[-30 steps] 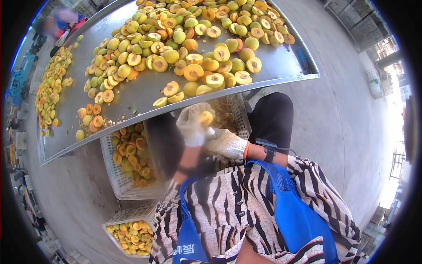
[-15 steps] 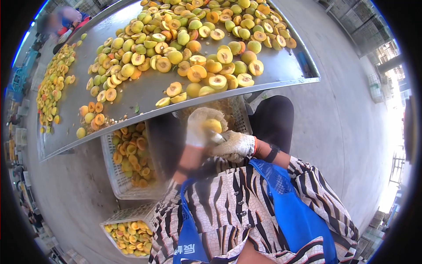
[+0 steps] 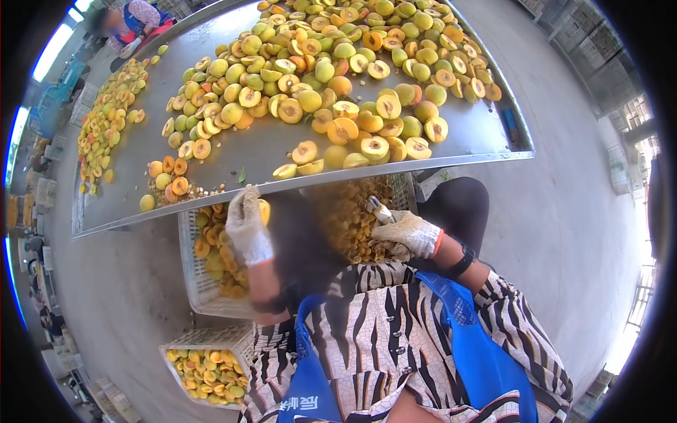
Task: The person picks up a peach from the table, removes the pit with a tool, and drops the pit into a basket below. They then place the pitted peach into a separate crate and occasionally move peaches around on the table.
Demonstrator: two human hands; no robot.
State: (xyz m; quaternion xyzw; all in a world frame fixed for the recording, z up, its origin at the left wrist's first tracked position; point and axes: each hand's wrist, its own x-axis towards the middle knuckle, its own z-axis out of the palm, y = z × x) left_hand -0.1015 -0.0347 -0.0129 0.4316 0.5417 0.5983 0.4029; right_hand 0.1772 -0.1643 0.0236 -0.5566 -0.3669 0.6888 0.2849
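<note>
My left hand (image 3: 248, 227), in a white work glove, is by the table's near edge, above a white crate (image 3: 189, 264) of fruit halves. Its fingers are closed on a yellow peach half (image 3: 264, 211), partly hidden by the glove. My right hand (image 3: 410, 234), also gloved, grips a short pitting tool (image 3: 381, 211) with a pale handle and metal end. Below that hand, between my knees, is a crate of brown pits and scraps (image 3: 356, 222). On the metal table (image 3: 271, 148) lie many cut peaches (image 3: 342, 130), some with stones showing.
Another crate of peach halves (image 3: 208, 377) stands on the floor at lower left. Across the table, a person (image 3: 137, 28) sits near a second row of fruit (image 3: 106, 130). The table has a raised metal rim (image 3: 423, 163). My knee (image 3: 462, 211) is under its right side.
My hands were together around the peach; now they are apart. My left hand has moved left with the peach half, over the crate. My right hand has shifted slightly right, still holding the tool.
</note>
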